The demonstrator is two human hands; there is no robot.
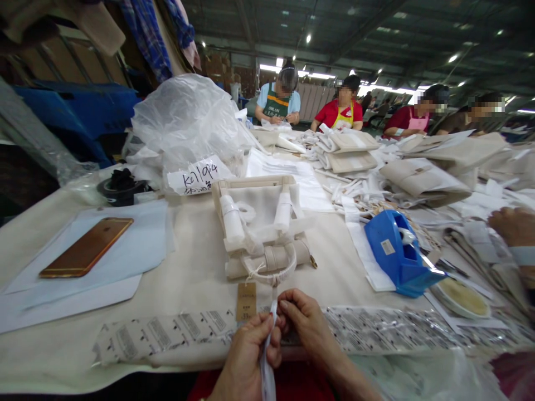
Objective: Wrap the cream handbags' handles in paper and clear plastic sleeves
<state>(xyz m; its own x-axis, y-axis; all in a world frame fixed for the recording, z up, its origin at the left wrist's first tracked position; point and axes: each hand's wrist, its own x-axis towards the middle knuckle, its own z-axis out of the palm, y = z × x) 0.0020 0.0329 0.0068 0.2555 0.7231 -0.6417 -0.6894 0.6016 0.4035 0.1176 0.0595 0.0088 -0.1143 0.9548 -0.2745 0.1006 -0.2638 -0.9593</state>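
A cream handbag (pixel 259 209) lies on the table in front of me, with white wrapping on its parts and a round handle (pixel 288 271) pointing toward me. Beside the handle hangs a brown price tag (pixel 246 301). A narrow strip (pixel 267 365), wrapped in white, runs from the handle down between my hands. My left hand (pixel 249 351) is closed around this strip below the tag. The fingers of my right hand (pixel 303 320) pinch at the strip just above and right of my left fingers.
A phone (pixel 87 248) rests on papers at left, near a large plastic bag (pixel 188 120). To the right are a blue tape dispenser (pixel 399 253), a small dish (pixel 462 297) and stacked cream pieces (pixel 426 181). Another person's hand (pixel 512 225) is at the right edge; several people work beyond.
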